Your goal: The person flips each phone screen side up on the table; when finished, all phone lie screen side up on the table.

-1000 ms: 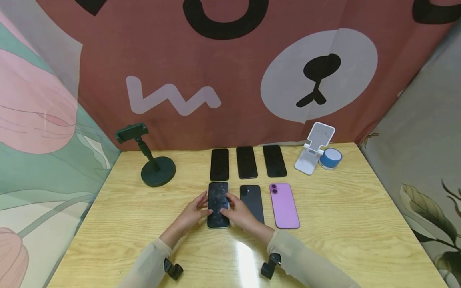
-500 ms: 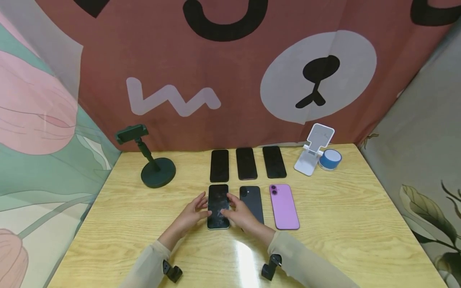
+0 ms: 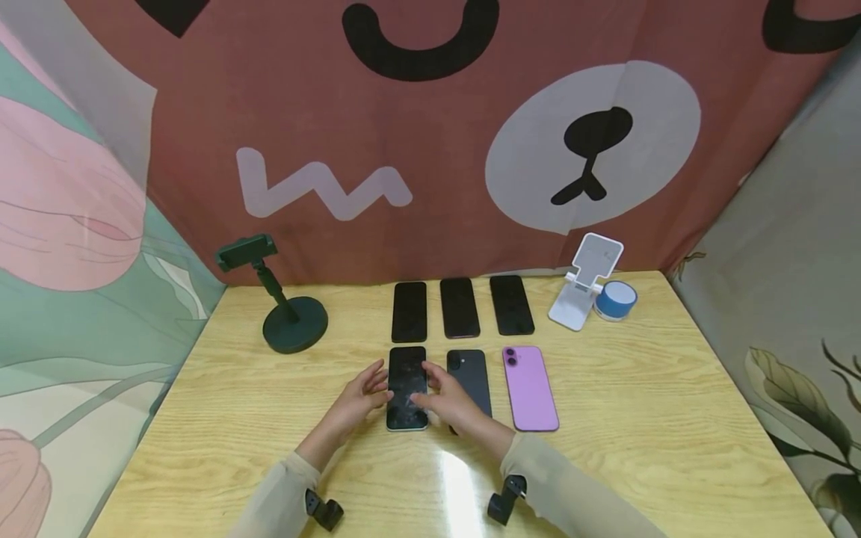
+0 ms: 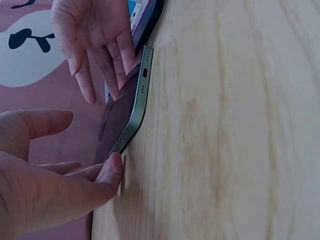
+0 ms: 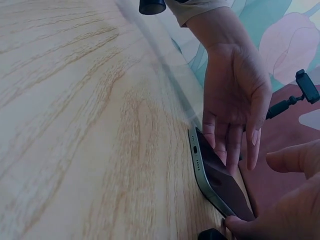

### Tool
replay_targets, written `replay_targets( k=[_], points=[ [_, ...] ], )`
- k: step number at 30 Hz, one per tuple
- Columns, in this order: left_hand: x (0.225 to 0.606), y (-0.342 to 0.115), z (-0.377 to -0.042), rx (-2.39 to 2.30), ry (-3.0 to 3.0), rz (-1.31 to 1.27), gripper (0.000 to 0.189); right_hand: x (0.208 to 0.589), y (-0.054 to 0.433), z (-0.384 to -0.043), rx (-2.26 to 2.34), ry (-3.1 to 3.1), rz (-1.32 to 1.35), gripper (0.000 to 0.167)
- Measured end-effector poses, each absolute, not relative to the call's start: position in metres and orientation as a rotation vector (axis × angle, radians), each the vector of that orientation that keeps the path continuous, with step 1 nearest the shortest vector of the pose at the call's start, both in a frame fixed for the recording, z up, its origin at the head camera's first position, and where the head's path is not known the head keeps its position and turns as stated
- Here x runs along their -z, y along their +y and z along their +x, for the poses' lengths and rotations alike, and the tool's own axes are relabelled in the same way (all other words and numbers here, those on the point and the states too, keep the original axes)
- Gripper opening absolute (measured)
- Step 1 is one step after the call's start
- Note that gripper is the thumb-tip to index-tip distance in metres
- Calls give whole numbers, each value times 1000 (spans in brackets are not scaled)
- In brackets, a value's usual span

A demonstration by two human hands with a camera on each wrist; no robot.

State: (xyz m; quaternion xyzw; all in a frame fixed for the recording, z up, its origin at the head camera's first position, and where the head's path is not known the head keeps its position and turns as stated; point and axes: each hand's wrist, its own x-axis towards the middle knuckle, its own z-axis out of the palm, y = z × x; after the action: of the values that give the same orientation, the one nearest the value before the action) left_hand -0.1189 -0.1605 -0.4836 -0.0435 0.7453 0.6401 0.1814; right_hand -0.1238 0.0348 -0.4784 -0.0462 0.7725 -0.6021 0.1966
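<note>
A smartphone (image 3: 406, 385) with a dark screen and a pale green frame lies face up in the front row, at its left end. My left hand (image 3: 358, 396) is at its left side, fingers relaxed. In the left wrist view a fingertip (image 4: 112, 167) meets the phone's side edge. At the right side is my right hand (image 3: 452, 400), its thumb reaching over the screen and its fingers loosely bent. A fingertip (image 5: 237, 225) touches the phone's edge in the right wrist view. Beneath the right hand, a dark grey phone (image 3: 476, 377) lies back up, partly hidden.
Right of these lies a purple phone (image 3: 531, 388), back up. Behind are three black phones, including the middle one (image 3: 460, 308). A dark green phone stand (image 3: 294, 329) is at the left. A white folding stand (image 3: 584, 288) and a blue-and-white round object (image 3: 615, 300) are at the right.
The pale mottled reflections on the phone's screen have faded, and it sits a touch nearer the person. Both hands keep almost the same place beside it.
</note>
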Motion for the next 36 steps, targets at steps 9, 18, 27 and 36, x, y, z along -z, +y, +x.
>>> replay_targets(
  k=[9,18,27,36],
  points=[
    [480,-155,-114,-1779,2196,-213,60,479,38,-125,1778,2115,-111,55],
    [470,-139,-122,-1869,2247,-211,52,462,55,-135,1874,2091,-106,50],
    [464,-109,-135,-1930,2148,-100,51,452,97,-153,1955,2123,-29,49],
    [463,-85,-137,-1952,2074,-46,53,453,133,-151,1960,2082,10,55]
  ],
)
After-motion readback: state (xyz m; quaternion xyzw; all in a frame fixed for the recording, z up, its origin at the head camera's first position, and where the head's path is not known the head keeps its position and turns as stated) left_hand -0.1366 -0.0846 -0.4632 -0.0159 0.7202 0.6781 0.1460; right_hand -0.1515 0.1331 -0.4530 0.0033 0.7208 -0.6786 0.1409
